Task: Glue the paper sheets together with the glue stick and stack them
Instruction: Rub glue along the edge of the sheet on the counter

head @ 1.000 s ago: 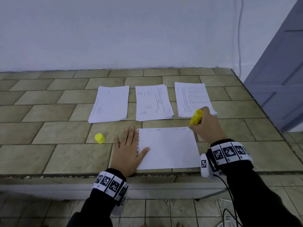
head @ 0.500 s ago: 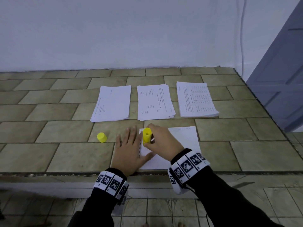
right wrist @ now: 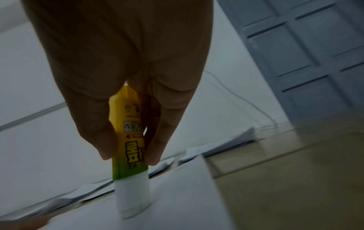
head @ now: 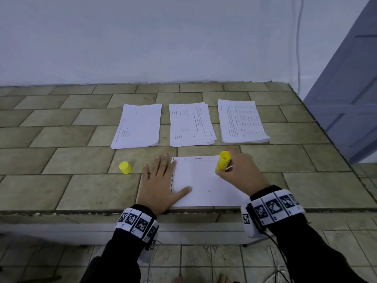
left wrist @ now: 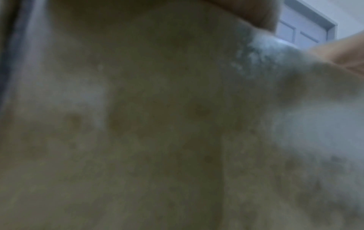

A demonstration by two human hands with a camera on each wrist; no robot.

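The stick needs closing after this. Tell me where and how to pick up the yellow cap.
Take the yellow cap by its round side wall, coming straight down from above with thumb and fingers on opposite sides. It seems to stand upright and alone on the tiled counter, left of the left hand, so nothing blocks either side.

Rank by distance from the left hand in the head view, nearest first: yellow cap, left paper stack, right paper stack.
From the left hand:
1. yellow cap, just to its left on the tiles.
2. left paper stack, beyond the fingertips.
3. right paper stack, far across to the right.
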